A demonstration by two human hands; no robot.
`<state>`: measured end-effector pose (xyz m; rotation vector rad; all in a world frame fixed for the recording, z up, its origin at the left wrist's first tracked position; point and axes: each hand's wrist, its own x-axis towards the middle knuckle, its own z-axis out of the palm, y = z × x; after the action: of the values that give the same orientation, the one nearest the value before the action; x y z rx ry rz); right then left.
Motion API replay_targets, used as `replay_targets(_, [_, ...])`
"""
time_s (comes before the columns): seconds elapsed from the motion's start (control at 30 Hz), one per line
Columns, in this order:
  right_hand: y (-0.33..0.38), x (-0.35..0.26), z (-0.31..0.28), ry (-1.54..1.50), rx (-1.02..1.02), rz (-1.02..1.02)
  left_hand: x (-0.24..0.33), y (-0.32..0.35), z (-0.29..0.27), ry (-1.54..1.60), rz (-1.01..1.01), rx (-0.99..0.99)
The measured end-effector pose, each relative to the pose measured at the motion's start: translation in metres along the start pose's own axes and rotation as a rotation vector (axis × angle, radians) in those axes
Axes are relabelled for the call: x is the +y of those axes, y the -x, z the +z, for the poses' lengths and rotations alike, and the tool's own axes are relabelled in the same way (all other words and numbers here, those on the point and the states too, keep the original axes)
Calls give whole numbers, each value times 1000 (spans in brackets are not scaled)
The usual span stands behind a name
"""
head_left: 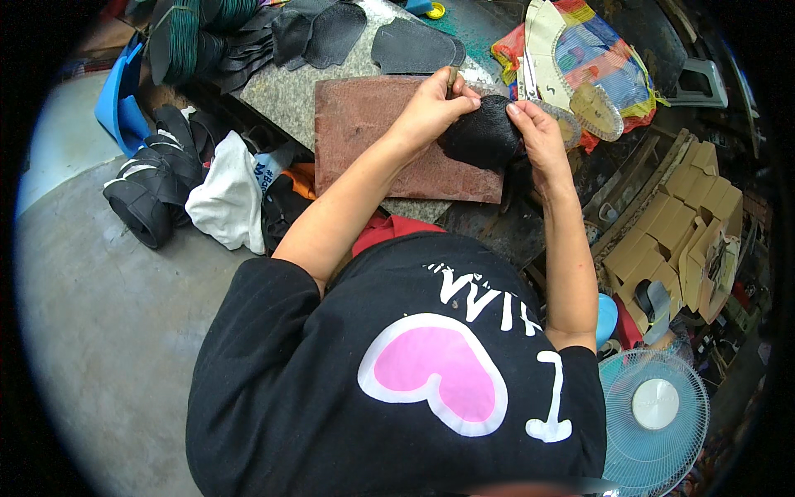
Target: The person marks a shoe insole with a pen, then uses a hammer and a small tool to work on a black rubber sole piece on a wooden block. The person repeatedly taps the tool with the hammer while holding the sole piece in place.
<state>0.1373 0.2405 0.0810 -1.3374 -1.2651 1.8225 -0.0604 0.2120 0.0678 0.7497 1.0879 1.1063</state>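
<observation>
Over the reddish board's point(356, 124) right side — black piece point(480, 137) pinched at opposite edges by left hand point(441, 101) and right hand point(540, 137), presumably to keep it spread (left fingers also grip a slim tool point(452, 76)).

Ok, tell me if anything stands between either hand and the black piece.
Nothing visible does: both the left hand and right hand hold the black piece directly. A slim tool also sits in the left hand, not in between.
</observation>
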Motion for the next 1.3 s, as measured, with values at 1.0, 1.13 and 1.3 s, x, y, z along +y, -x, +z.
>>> replay_targets(1.0, [-11,-3,3,-84,45,-25,-4,-10,-9,-24,64,-110])
replay_targets(1.13, [-10,-4,0,-96,68,119,-5,-9,-5,43,67,-50])
replay_targets(1.3, [-13,-2,-1,-3,101,80,-10,-14,-5,-60,74,-7])
